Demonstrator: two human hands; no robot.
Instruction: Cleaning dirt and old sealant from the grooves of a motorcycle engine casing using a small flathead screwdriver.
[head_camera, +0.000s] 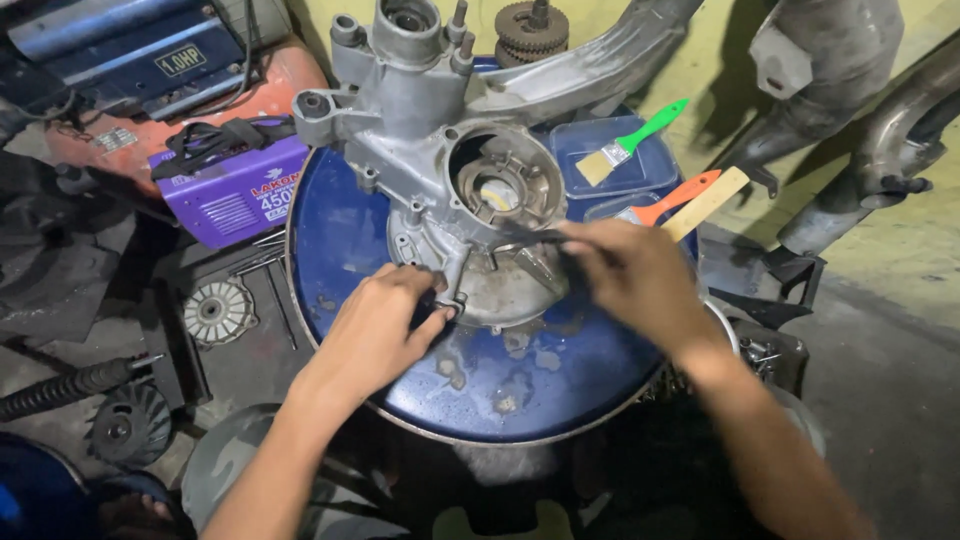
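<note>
— What lies on the round blue metal drum lid (400, 380)?

— A rough grey cast-aluminium engine casing (450, 180). The left hand (385, 325) pinches its lower edge; the right hand (625, 275) is closed around a thin dark tool (530, 237), blurred.

— And the brushes?

— A green-handled paintbrush (630, 143) and an orange-handled paintbrush (672, 203), just beside the casing.

place: a mechanic's workshop
landmark: blue drum lid (560, 385) used as a bench, bearing a metal engine casing (450, 150)
left of drum: purple welding machine (235, 190), loose gear wheels (218, 312) on grimy floor
behind drum: paintbrushes (625, 148), exhaust pipes (860, 150)
</note>
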